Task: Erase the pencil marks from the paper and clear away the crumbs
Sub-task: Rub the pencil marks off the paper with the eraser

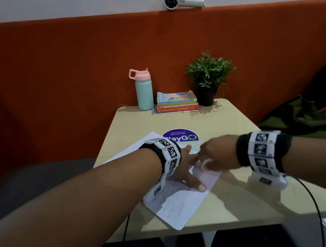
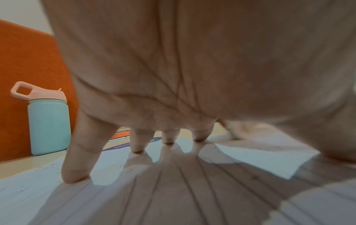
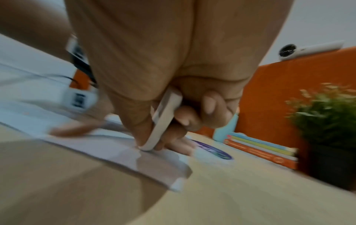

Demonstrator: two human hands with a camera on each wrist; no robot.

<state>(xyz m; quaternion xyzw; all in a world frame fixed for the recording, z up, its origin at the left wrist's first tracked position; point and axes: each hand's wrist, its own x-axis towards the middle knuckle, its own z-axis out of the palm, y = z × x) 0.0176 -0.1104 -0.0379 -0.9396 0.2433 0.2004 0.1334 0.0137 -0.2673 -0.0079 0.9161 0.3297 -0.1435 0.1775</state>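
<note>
1. Paper (image 1: 179, 205): one thin sheet, lying skewed on the desk (image 1: 247, 200), one corner close to the near edge, the far part running off toward the left edge. Light and floppy, so it will likely slide or buckle under a rubbing stroke unless pinned.
2. Left hand (image 1: 185, 172): flat on the paper, fingers (image 2: 77, 167) straight and spread, tips pressing down. Holds nothing; acts as a clamp. Best pin spot is probably just beside the rubbed patch, so the sheet is pulled taut, not bunched.
3. Right hand (image 1: 217, 155): curled round the eraser (image 3: 163, 120), thumb on one flat face, fingers on the other. The eraser's lower end touches the paper near its right corner, just beside the left hand's fingers.
4. Eraser: white, flat slab, looks slightly rubbery. Judged grippy on paper, so a heavy stroke could crease or tear the sheet. A grip low on the slab should keep it from flexing.
5. Pencil marks (image 1: 172, 205): faint scribbled lines on the near half of the paper, mostly unerased from how they lie now.
6. Crumbs: none resolvable; the right wrist view is blurred. They would be tiny and light, so a soft sweep toward a desk edge should do.
7. Clearance: bottle (image 1: 144, 92), books (image 1: 177, 104) and plant (image 1: 209, 76) sit along the far edge, well apart from the work.
</note>
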